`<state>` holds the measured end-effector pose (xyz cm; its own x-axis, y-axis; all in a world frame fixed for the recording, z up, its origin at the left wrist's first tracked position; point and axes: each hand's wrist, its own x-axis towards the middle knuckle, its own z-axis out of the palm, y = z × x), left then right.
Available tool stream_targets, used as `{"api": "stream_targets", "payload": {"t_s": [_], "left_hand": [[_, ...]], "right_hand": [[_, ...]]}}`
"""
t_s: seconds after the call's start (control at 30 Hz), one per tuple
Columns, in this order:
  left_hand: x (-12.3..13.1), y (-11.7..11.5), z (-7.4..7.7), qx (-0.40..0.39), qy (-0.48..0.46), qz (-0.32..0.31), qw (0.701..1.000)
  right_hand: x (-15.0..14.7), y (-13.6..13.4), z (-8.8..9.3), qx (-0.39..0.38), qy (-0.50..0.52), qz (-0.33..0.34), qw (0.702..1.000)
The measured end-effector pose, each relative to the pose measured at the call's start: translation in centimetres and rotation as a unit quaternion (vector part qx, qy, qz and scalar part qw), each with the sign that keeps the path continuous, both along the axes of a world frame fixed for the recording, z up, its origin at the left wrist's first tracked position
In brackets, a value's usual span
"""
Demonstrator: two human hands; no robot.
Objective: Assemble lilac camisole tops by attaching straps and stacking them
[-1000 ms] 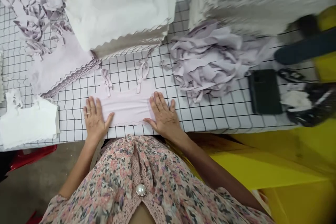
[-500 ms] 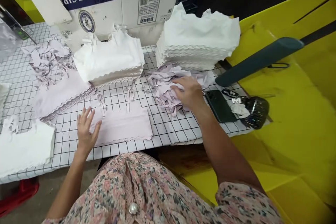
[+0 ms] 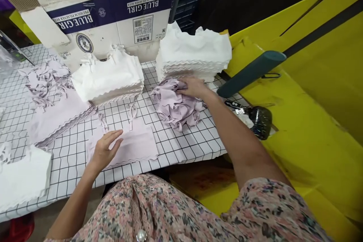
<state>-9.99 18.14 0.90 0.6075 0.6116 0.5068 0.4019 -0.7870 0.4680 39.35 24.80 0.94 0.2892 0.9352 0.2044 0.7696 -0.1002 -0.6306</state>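
Observation:
My left hand hovers over or lightly touches the left part of a lilac camisole top, its fingers stretched out and thumb apart. This top lies flat at the table's front edge, thin straps pointing away from me. My right hand rests against the far right side of a bunched heap of lilac fabric strips. Its thumb and fingers are apart on the cloth, with the fingertips partly hidden. Behind the heap stands a tall stack of white scalloped-edge tops.
Another white stack and a lilac stack lie to the left, with loose lilac pieces beyond. A beer carton stands at the back. On the right are a dark green tube, keys and a black wrapped bundle.
My right hand has moved to the heap's far side, and the strips are bunched more tightly. My left hand has shifted right over the lilac top. My right forearm now hides the phone.

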Motion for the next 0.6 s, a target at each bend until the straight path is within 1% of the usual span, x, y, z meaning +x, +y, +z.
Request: {"api": "stream_targets", "payload": {"t_s": [0.07, 0.1, 0.17, 0.23, 0.3, 0.33, 0.4, 0.47, 0.5, 0.57, 0.6], "left_hand": [[0.3, -0.1, 0.1, -0.006, 0.009, -0.016, 1.0], [0.3, -0.2, 0.1, -0.011, 0.014, -0.018, 1.0], [-0.1, -0.1, 0.1, -0.024, 0.016, -0.01, 1.0], [-0.6, 0.2, 0.1, -0.041, 0.002, 0.008, 0.999], [-0.8, 0.4, 0.2, -0.071, -0.015, 0.022, 0.997], [-0.7, 0.5, 0.3, -0.089, -0.02, 0.026, 0.995], [0.0, 0.6, 0.5, -0.126, -0.024, 0.026, 0.991], [1.1, 0.5, 0.9, -0.165, -0.031, 0.017, 0.986], [1.9, 0.5, 1.3, -0.191, -0.036, 0.008, 0.981], [3.7, 0.5, 2.3, -0.26, -0.061, -0.015, 0.964], [4.7, 0.6, 3.0, -0.303, -0.079, -0.03, 0.949]], "right_hand": [[0.4, 0.7, -0.2, 0.035, 0.046, -0.052, 0.997], [0.6, 0.9, 0.1, 0.063, 0.075, -0.081, 0.992], [1.4, 1.1, 1.8, 0.133, 0.129, -0.118, 0.975], [2.4, 1.0, 4.9, 0.209, 0.182, -0.119, 0.953], [3.1, 0.8, 8.8, 0.275, 0.214, -0.094, 0.933], [3.2, 0.7, 10.8, 0.303, 0.213, -0.086, 0.925], [2.9, 0.6, 14.8, 0.343, 0.17, -0.08, 0.92], [1.8, 0.5, 18.3, 0.369, 0.15, -0.072, 0.914], [0.9, 0.5, 19.8, 0.379, 0.159, -0.061, 0.91], [-1.4, 0.1, 22.0, 0.386, 0.209, -0.015, 0.898], [-2.7, -0.2, 22.6, 0.383, 0.237, 0.016, 0.893]]}}
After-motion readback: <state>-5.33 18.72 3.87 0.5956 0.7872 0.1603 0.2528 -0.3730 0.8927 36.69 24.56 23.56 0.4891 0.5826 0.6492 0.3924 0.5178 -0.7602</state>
